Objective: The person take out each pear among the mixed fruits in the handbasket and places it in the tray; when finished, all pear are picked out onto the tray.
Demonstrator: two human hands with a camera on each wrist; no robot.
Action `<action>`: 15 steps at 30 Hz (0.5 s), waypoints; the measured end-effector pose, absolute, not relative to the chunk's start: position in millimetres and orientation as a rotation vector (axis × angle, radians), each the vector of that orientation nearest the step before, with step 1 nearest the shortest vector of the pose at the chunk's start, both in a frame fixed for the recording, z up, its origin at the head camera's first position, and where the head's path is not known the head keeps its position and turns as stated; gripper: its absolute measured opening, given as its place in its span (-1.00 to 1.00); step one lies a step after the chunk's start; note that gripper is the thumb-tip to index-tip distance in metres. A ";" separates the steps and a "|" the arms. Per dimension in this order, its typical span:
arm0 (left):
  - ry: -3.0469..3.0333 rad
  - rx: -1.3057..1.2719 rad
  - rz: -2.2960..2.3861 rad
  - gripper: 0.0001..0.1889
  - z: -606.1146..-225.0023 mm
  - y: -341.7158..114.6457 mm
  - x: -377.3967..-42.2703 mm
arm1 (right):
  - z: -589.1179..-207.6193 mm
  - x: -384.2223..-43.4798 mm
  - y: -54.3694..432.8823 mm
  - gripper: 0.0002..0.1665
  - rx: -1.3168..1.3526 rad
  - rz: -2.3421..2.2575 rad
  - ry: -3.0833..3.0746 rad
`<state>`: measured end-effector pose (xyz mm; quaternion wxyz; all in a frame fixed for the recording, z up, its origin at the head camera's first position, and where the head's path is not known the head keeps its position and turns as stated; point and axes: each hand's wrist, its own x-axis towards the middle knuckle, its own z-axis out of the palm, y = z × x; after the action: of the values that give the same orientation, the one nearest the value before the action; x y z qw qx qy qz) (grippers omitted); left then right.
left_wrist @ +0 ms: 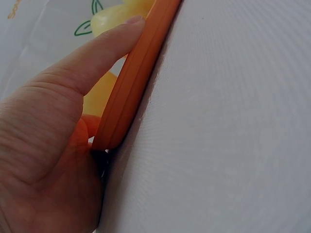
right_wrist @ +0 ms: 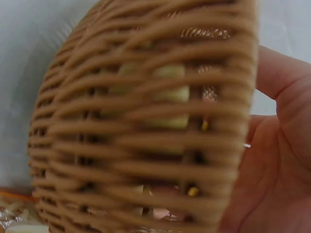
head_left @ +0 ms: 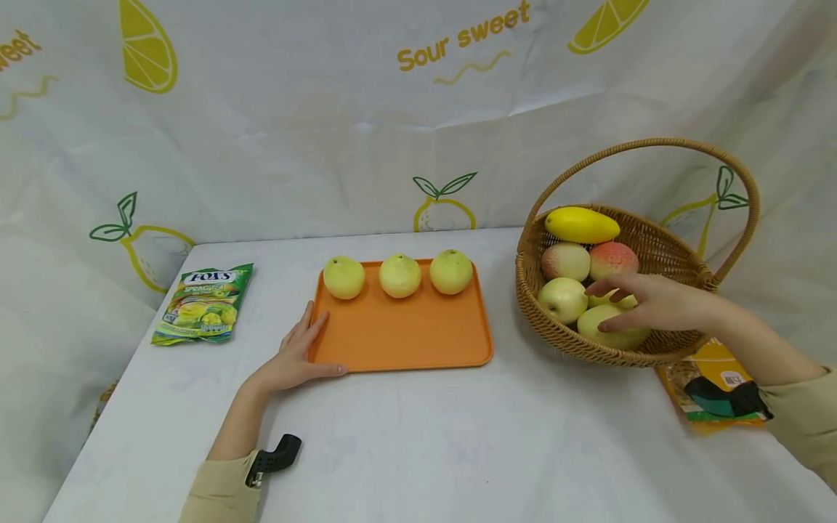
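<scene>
Touching edges of tray (head_left: 402,330): left hand (head_left: 292,365)

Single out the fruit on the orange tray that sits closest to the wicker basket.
The rightmost pale-yellow fruit, near the far right corner of the orange tray; the middle fruit and leftmost fruit sit farther from the wicker basket.

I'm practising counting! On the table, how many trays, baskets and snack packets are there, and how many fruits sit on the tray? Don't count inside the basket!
Trays: 1, the orange tray
Baskets: 1, the wicker basket
Snack packets: 2, a green packet and a yellow-orange packet
Fruits on the tray: 3, left fruit, middle fruit, right fruit
Total: 7
</scene>
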<state>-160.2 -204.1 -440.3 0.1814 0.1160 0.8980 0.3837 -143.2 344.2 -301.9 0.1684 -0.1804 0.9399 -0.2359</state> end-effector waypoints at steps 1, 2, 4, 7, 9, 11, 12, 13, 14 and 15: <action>2.536 0.324 1.083 0.18 -440.2 -204.0 -160.2 | -302.4 -143.6 345.7 -0.35 -0.500 -0.650 2.669; 2.534 0.321 1.083 0.18 -439.9 -203.9 -160.0 | -302.8 -143.9 346.9 -0.33 -0.489 -0.628 2.665; 2.535 0.321 1.080 0.18 -440.0 -204.0 -159.9 | -303.7 -144.4 348.7 -0.30 -0.474 -0.592 2.649; 2.534 0.326 1.085 0.18 -439.4 -203.9 -160.0 | -305.0 -144.6 350.4 -0.25 -0.473 -0.558 2.621; 2.535 0.334 1.087 0.17 -438.7 -203.6 -160.1 | -305.9 -144.4 351.0 -0.24 -0.490 -0.552 2.608; 2.534 0.337 1.092 0.17 -438.4 -203.4 -159.9 | -307.4 -144.2 351.4 -0.25 -0.518 -0.547 2.608; 2.533 0.336 1.090 0.17 -438.5 -203.2 -159.9 | -308.3 -144.2 351.5 -0.26 -0.533 -0.546 2.609; 2.533 0.333 1.090 0.17 -438.7 -203.1 -159.7 | -309.4 -144.2 351.8 -0.27 -0.549 -0.545 2.611; 2.533 0.334 1.089 0.17 -438.8 -203.0 -159.7 | -310.5 -144.3 352.3 -0.28 -0.568 -0.536 2.618; 2.532 0.331 1.089 0.18 -439.2 -203.1 -159.6 | -311.4 -144.4 352.9 -0.29 -0.585 -0.525 2.623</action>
<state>-159.6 -203.1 -439.2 0.1817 0.1174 0.8969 0.3858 -144.4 352.9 -311.4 0.2004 -0.2092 0.9385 -0.1879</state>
